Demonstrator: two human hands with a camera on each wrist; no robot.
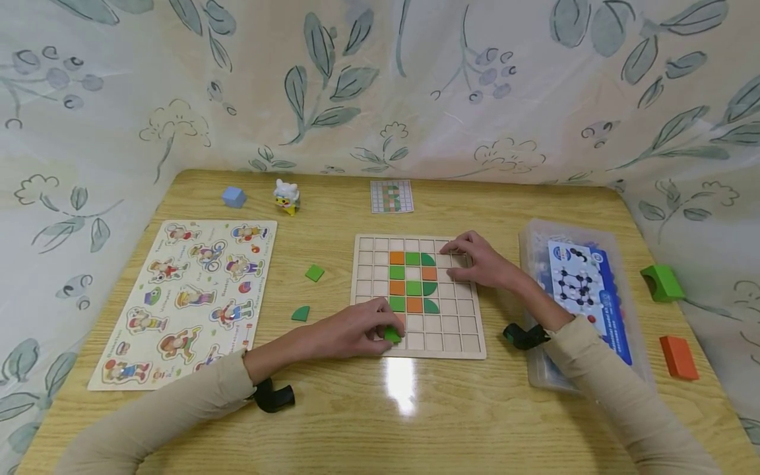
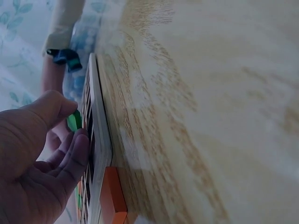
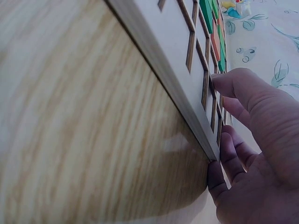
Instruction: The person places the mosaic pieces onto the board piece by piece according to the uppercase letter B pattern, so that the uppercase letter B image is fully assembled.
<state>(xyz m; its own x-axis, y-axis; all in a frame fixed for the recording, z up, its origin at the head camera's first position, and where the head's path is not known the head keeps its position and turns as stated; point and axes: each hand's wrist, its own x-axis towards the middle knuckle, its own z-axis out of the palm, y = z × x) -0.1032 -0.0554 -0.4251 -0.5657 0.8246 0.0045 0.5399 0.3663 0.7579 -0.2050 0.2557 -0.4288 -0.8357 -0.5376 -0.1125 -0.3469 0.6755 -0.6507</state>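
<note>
My left hand (image 1: 356, 328) pinches a small green square tile (image 1: 392, 335) between thumb and fingers, over the lower left part of a wooden grid board (image 1: 466, 328). In the left wrist view the green tile (image 2: 74, 120) is tilted close to the grid. Orange and green square tiles fill several cells, with green quarter-round tiles (image 1: 430, 306) along their right side. My right hand (image 1: 479, 262) rests at the board's upper right edge, fingers spread and thumb touching the grid. An orange tile (image 2: 112, 196) beside the board's edge shows in the left wrist view; the left hand hides it from the head camera.
Left of the board lie a loose green square (image 1: 315, 272) and a green quarter-round (image 1: 300, 313). A picture puzzle (image 1: 192, 297), blue cube (image 1: 234, 196), toy figure (image 1: 287, 196) and pattern card (image 1: 392, 196) surround it. A plastic box (image 1: 584, 297) and two blocks (image 1: 679, 357) stand right.
</note>
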